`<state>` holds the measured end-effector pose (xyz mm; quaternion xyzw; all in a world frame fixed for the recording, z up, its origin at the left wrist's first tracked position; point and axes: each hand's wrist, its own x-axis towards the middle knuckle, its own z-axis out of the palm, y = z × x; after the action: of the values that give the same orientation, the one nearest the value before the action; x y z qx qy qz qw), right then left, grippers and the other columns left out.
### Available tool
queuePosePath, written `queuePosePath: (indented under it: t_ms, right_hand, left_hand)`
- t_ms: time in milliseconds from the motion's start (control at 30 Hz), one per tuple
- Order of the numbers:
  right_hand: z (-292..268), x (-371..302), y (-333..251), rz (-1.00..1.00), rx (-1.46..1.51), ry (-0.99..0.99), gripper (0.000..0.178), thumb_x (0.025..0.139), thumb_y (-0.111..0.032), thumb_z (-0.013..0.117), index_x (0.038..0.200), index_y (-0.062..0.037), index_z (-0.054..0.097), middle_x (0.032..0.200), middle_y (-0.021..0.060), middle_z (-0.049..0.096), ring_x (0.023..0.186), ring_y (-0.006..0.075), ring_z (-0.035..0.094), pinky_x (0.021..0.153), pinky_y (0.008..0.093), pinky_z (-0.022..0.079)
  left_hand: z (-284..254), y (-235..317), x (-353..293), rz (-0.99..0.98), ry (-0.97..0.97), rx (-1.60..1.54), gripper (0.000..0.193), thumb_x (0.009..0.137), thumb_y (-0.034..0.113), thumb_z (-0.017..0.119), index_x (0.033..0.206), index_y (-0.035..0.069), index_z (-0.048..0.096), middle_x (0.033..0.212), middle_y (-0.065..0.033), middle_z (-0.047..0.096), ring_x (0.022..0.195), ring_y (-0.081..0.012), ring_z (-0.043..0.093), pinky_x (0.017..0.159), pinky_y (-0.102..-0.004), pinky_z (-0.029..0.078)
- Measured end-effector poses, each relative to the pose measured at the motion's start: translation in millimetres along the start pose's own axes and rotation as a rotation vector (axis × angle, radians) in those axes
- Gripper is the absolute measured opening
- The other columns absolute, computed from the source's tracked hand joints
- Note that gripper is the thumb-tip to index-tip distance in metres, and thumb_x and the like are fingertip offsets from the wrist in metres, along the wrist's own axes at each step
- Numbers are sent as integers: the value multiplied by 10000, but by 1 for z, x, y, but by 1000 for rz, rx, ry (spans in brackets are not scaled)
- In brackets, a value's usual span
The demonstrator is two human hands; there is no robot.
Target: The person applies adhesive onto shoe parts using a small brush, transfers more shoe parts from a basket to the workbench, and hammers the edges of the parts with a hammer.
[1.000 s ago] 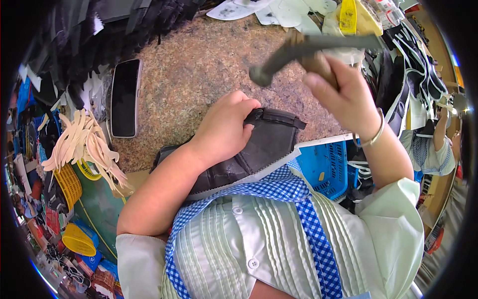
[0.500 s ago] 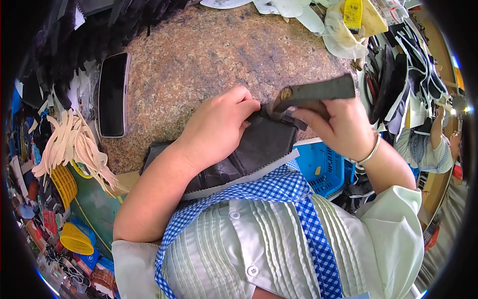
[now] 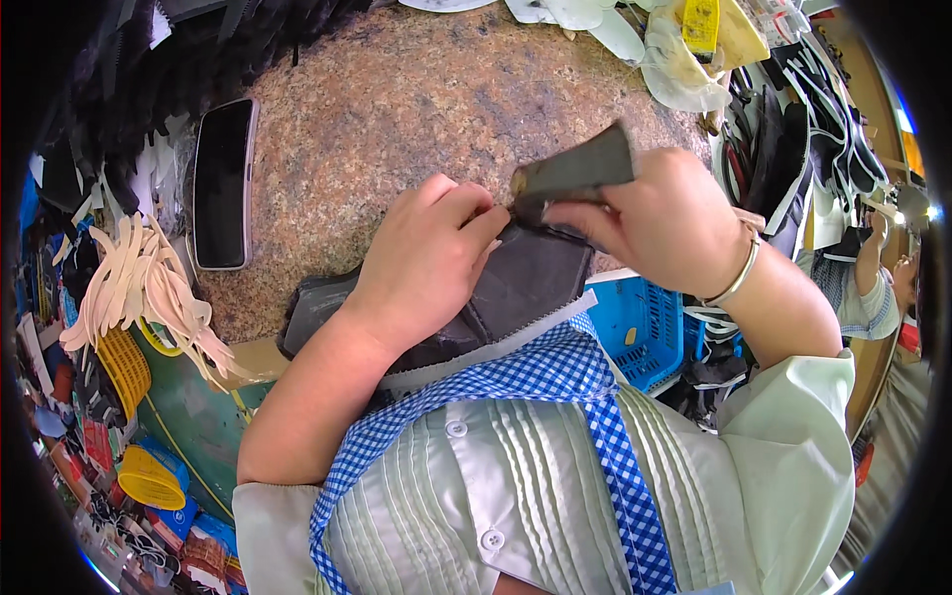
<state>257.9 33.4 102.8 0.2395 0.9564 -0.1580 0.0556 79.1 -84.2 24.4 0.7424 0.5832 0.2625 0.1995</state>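
Observation:
A black leather piece, looking like a shoe upper with a pale zigzag-cut edge, lies across the near edge of the stone worktop against my apron. My left hand is closed on its far edge, thumb and forefinger pinching the black material. My right hand grips a dark metal hammer with a broad flared head, slightly blurred. Its narrower end is right beside my left fingertips, at the leather's far edge. My right fingers hide part of the hammer, and I cannot tell whether it touches the leather.
A phone lies on the speckled stone worktop at the left. Beige strips hang nearby, with black pieces piled behind. A blue plastic basket stands below at the right. A yellow-handled item and pale pieces sit far right.
The hammer and my right hand have shifted left, nearer my left fingertips, and the hammer has tilted. My left hand keeps its pinch on the black leather.

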Motion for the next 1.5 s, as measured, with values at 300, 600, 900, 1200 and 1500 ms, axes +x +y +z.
queuePosePath:
  t_ms: [300, 600, 900, 1200, 1500]
  right_hand:
    - [24, -11, 6, -20, 31, 59, 365, 839, -362, 625, 843, -13, 518, 616, 123, 584, 547, 311, 610, 491, 401, 483]
    - [23, -14, 5, 14, 41, 84, 350, 837, -345, 631, 841, -16, 512, 623, 125, 581, 523, 303, 593, 490, 394, 481]
    - [15, -6, 2, -17, 24, 66, 311, 843, -303, 606, 814, -13, 498, 623, 113, 600, 548, 305, 618, 504, 413, 491]
    - [12, -11, -10, 68, 81, 89, 284, 846, -266, 599, 832, -11, 475, 581, 101, 579, 524, 282, 611, 485, 387, 486]
    - [26, -15, -18, -34, 49, 61, 283, 854, -267, 590, 831, -14, 466, 572, 115, 566, 534, 291, 612, 488, 381, 486]
  left_hand:
    - [2, -2, -5, -80, 117, -36, 238, 703, 87, 709, 930, 63, 641, 915, -51, 588, 874, -276, 557, 742, -380, 461]
    - [9, 11, -8, -30, 132, 93, 216, 712, 70, 691, 921, 42, 646, 889, -65, 581, 836, -277, 558, 726, -384, 461]
    - [11, 13, -9, -1, 135, 159, 175, 752, 94, 592, 897, 4, 634, 888, -89, 564, 853, -255, 544, 752, -377, 443]
    - [11, 12, -10, -26, 124, 134, 232, 707, 48, 689, 929, 34, 619, 925, -77, 577, 861, -278, 561, 741, -389, 453]
    - [-2, 11, -11, -228, 103, 58, 155, 730, 118, 676, 867, 49, 655, 897, -44, 581, 885, -234, 556, 763, -390, 420]
